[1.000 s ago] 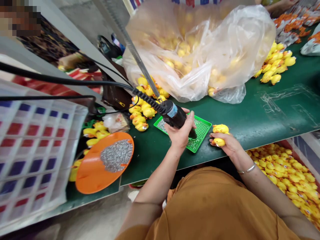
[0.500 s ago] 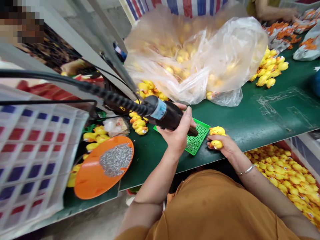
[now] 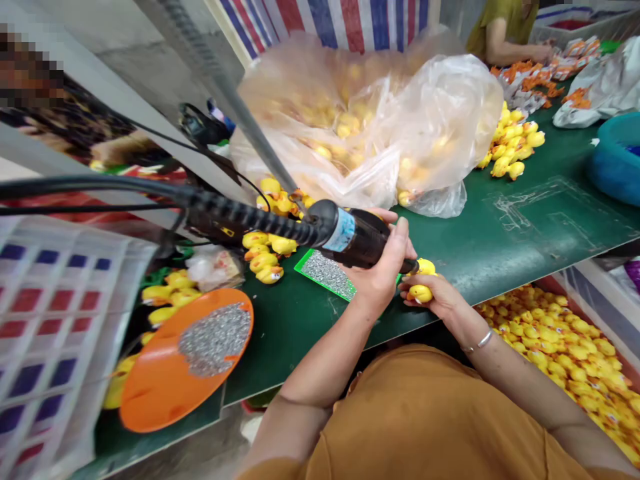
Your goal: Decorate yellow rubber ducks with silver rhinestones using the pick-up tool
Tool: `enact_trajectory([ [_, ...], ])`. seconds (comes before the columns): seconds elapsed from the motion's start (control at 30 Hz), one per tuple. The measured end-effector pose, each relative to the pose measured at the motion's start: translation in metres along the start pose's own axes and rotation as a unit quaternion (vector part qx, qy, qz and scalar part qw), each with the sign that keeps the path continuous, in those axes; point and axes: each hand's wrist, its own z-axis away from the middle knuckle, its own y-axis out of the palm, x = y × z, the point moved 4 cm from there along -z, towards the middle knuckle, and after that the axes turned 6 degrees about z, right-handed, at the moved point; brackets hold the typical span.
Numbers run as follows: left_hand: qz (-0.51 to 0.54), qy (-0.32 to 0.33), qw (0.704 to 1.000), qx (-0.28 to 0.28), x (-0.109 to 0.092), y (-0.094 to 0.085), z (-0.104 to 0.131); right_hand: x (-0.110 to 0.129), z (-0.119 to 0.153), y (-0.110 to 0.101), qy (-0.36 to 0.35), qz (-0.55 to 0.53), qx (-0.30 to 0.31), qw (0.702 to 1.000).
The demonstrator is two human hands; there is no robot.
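Observation:
My left hand (image 3: pixel 383 267) is wrapped round a black electric screwdriver (image 3: pixel 357 233), whose thick cable runs off to the left. Its tip meets a yellow toy duck (image 3: pixel 420 293) that my right hand (image 3: pixel 440 293) grips; fingers hide part of the toy, and I cannot tell whether there is one duck or two. Beneath the screwdriver lies a green tray (image 3: pixel 320 285) of small silver screws, partly covered by my left hand. An orange dish (image 3: pixel 155 380) with a heap of silver screws stands to the left.
A clear plastic bag (image 3: pixel 435 120) of ducks sits at the back of the green table (image 3: pixel 480 247). More ducks (image 3: pixel 515 140) lie beside it. A blue basin (image 3: pixel 615 160) stands at right. Below the table edge is a bin of ducks (image 3: pixel 565 353). Another person's arm (image 3: pixel 515 50) works behind.
The screwdriver in my left hand has moved right, from over the green tray to the duck. My right hand still holds the duck. The camera view has shifted a little.

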Motion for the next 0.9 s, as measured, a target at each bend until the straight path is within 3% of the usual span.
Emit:
enact_trajectory([
  [0.43,-0.065,-0.049,0.997,-0.014,0.021,0.003,-0.002,-0.002,-0.001,0.005,-0.042,0.01,0.078,0.996],
  [0.63,-0.051,-0.074,0.996,-0.013,0.027,0.001,-0.001,-0.003,0.001,0.005,-0.034,0.01,0.081,0.996],
  [0.9,-0.039,-0.062,0.997,-0.034,0.022,0.002,0.002,-0.005,-0.005,0.006,-0.045,0.027,0.081,0.995],
])
